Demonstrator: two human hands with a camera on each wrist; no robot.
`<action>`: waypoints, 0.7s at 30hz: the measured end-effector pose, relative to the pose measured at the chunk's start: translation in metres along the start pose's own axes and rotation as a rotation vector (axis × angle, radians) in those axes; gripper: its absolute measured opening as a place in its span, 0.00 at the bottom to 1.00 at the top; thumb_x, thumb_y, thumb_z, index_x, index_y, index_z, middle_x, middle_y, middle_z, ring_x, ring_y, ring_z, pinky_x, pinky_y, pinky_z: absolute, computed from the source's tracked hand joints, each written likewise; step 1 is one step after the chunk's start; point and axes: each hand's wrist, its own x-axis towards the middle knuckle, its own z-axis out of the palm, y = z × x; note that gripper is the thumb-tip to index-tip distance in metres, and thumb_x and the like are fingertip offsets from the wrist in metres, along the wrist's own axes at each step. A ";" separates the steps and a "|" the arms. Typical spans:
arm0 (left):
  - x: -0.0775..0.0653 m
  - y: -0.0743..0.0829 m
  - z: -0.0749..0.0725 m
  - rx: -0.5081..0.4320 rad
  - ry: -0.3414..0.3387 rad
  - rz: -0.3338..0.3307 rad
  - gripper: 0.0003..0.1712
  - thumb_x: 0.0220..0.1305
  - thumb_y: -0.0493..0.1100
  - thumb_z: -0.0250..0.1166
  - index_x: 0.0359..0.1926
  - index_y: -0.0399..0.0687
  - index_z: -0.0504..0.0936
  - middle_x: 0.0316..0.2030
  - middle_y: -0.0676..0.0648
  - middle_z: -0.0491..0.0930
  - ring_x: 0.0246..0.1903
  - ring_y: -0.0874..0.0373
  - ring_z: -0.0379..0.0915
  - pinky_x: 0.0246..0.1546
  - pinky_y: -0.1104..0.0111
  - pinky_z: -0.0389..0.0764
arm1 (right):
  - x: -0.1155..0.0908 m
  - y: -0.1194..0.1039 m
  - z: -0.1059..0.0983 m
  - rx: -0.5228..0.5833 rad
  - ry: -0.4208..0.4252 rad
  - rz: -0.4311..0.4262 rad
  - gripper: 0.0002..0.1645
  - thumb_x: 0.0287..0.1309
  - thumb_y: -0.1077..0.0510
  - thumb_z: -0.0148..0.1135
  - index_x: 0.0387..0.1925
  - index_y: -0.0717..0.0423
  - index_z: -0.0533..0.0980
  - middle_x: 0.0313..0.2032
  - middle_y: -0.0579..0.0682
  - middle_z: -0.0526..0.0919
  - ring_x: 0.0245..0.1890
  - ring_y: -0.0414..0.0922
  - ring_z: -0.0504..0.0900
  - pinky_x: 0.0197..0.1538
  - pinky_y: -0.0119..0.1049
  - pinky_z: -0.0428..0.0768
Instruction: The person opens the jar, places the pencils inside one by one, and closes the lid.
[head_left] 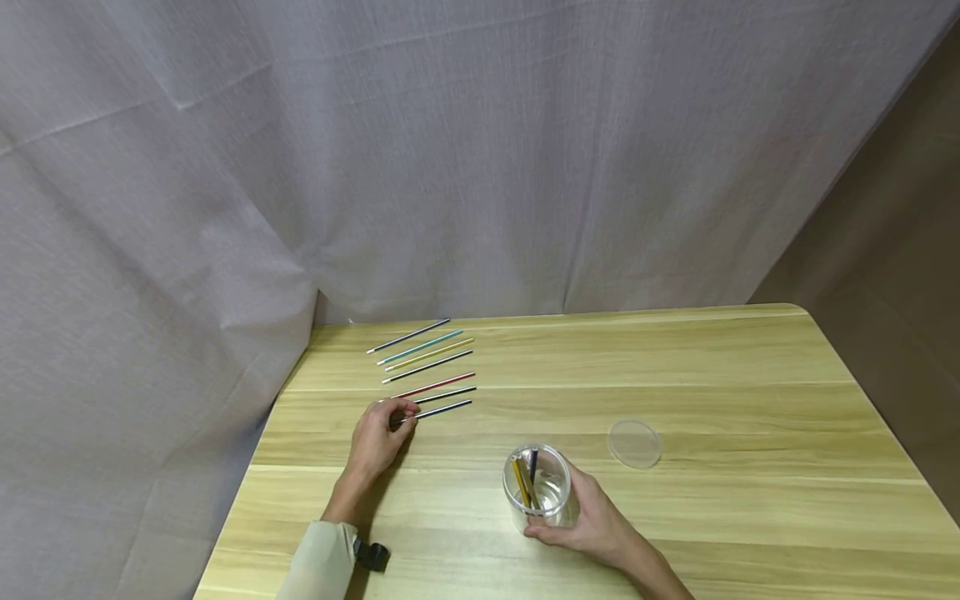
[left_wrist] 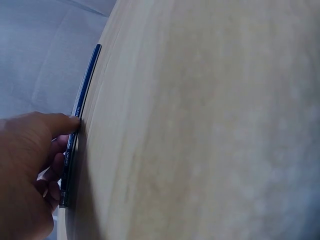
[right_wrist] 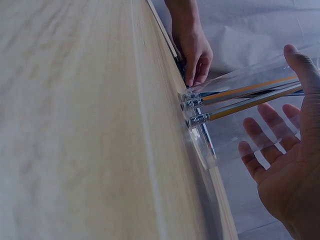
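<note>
My left hand point(head_left: 378, 437) is at the near end of a row of pencils, on the left side of the table. Its thumb and fingers pinch a dark blue pencil point(left_wrist: 87, 82), which lies along the table surface. Just beyond it are a black pencil point(head_left: 450, 393) and a red pencil point(head_left: 442, 384). My right hand point(head_left: 596, 521) grips a clear plastic jar point(head_left: 512, 505) from the right side. Several pencils point(right_wrist: 245, 108) lean inside the jar, some yellow, with metal ferrules at their lower ends in the right wrist view.
Farther back in the row lie another black pencil point(head_left: 431, 366), a yellow pencil point(head_left: 431, 353), a light blue pencil point(head_left: 422, 347) and a dark pencil point(head_left: 411, 335). A clear round lid point(head_left: 635, 443) lies right of the jar. Grey curtain point(head_left: 480, 167) hangs behind the wooden table point(head_left: 735, 400).
</note>
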 end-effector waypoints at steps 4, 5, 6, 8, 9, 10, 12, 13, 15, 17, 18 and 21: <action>0.001 0.000 0.000 0.010 0.006 0.009 0.09 0.63 0.36 0.77 0.43 0.49 0.90 0.37 0.54 0.87 0.42 0.52 0.79 0.47 0.52 0.77 | 0.000 0.000 0.000 0.003 -0.002 -0.011 0.53 0.49 0.55 0.86 0.74 0.49 0.68 0.63 0.51 0.82 0.61 0.49 0.82 0.67 0.49 0.77; 0.001 0.000 0.001 0.014 0.009 0.015 0.09 0.63 0.36 0.77 0.43 0.49 0.90 0.36 0.54 0.87 0.42 0.52 0.79 0.47 0.52 0.77 | 0.001 0.000 0.000 0.004 -0.002 -0.011 0.53 0.49 0.55 0.86 0.74 0.49 0.68 0.63 0.51 0.82 0.61 0.49 0.82 0.67 0.49 0.77; 0.001 -0.001 0.001 0.020 0.015 0.026 0.08 0.63 0.36 0.77 0.43 0.49 0.90 0.36 0.54 0.87 0.42 0.52 0.79 0.47 0.53 0.77 | 0.001 0.000 0.000 0.008 -0.002 -0.006 0.53 0.49 0.55 0.86 0.74 0.49 0.68 0.63 0.51 0.82 0.61 0.49 0.82 0.67 0.50 0.77; 0.002 -0.001 0.001 0.036 0.025 0.049 0.09 0.62 0.36 0.77 0.42 0.49 0.90 0.36 0.54 0.88 0.41 0.53 0.79 0.46 0.53 0.77 | 0.001 0.000 0.000 0.010 -0.003 -0.004 0.53 0.49 0.55 0.86 0.74 0.49 0.68 0.63 0.52 0.82 0.61 0.49 0.82 0.67 0.50 0.77; 0.002 -0.001 0.002 0.039 0.029 0.058 0.08 0.62 0.36 0.78 0.42 0.49 0.90 0.35 0.54 0.88 0.41 0.52 0.79 0.45 0.53 0.77 | 0.001 0.000 0.000 0.012 -0.004 -0.004 0.53 0.49 0.55 0.86 0.74 0.49 0.68 0.63 0.52 0.82 0.61 0.49 0.82 0.67 0.50 0.77; 0.001 -0.001 0.002 0.043 0.032 0.065 0.09 0.62 0.36 0.78 0.42 0.49 0.90 0.35 0.54 0.88 0.40 0.52 0.79 0.45 0.53 0.77 | 0.001 0.000 0.000 0.015 -0.005 -0.003 0.53 0.50 0.55 0.86 0.75 0.49 0.68 0.63 0.52 0.82 0.61 0.49 0.82 0.67 0.50 0.77; 0.001 -0.001 0.002 0.042 0.033 0.071 0.08 0.62 0.35 0.78 0.42 0.49 0.90 0.35 0.54 0.88 0.40 0.52 0.80 0.45 0.53 0.77 | 0.001 0.000 0.000 0.021 -0.005 -0.001 0.53 0.49 0.56 0.86 0.75 0.48 0.68 0.63 0.52 0.82 0.61 0.49 0.82 0.67 0.50 0.77; 0.001 -0.002 0.002 0.040 0.032 0.070 0.08 0.62 0.35 0.78 0.42 0.49 0.90 0.35 0.54 0.88 0.40 0.51 0.80 0.45 0.52 0.77 | 0.001 0.000 0.000 0.020 -0.006 -0.006 0.53 0.49 0.56 0.86 0.75 0.49 0.68 0.63 0.52 0.82 0.61 0.49 0.82 0.67 0.51 0.77; 0.001 -0.001 0.002 0.034 0.029 0.069 0.08 0.62 0.35 0.78 0.42 0.48 0.90 0.35 0.54 0.88 0.41 0.51 0.80 0.45 0.52 0.77 | 0.001 0.000 0.000 0.021 -0.005 -0.008 0.53 0.49 0.56 0.86 0.75 0.49 0.68 0.63 0.52 0.82 0.61 0.49 0.82 0.67 0.50 0.77; 0.001 -0.001 0.002 0.034 0.029 0.069 0.09 0.62 0.35 0.78 0.42 0.48 0.90 0.35 0.54 0.88 0.41 0.50 0.80 0.46 0.51 0.77 | 0.001 0.001 0.000 0.021 -0.004 -0.004 0.53 0.49 0.56 0.86 0.74 0.49 0.68 0.63 0.51 0.82 0.61 0.49 0.82 0.67 0.49 0.77; 0.001 0.000 0.002 0.034 0.029 0.070 0.09 0.62 0.35 0.78 0.42 0.48 0.90 0.34 0.54 0.88 0.41 0.50 0.80 0.46 0.51 0.77 | 0.001 0.001 0.000 0.018 -0.003 -0.007 0.53 0.49 0.56 0.86 0.74 0.49 0.68 0.63 0.51 0.82 0.61 0.49 0.82 0.66 0.49 0.78; 0.001 0.000 0.001 0.038 0.029 0.068 0.09 0.61 0.35 0.78 0.42 0.48 0.90 0.34 0.54 0.87 0.41 0.50 0.81 0.46 0.51 0.77 | 0.000 0.001 0.000 0.017 -0.004 0.002 0.53 0.49 0.55 0.86 0.74 0.48 0.68 0.62 0.51 0.82 0.61 0.48 0.82 0.67 0.48 0.77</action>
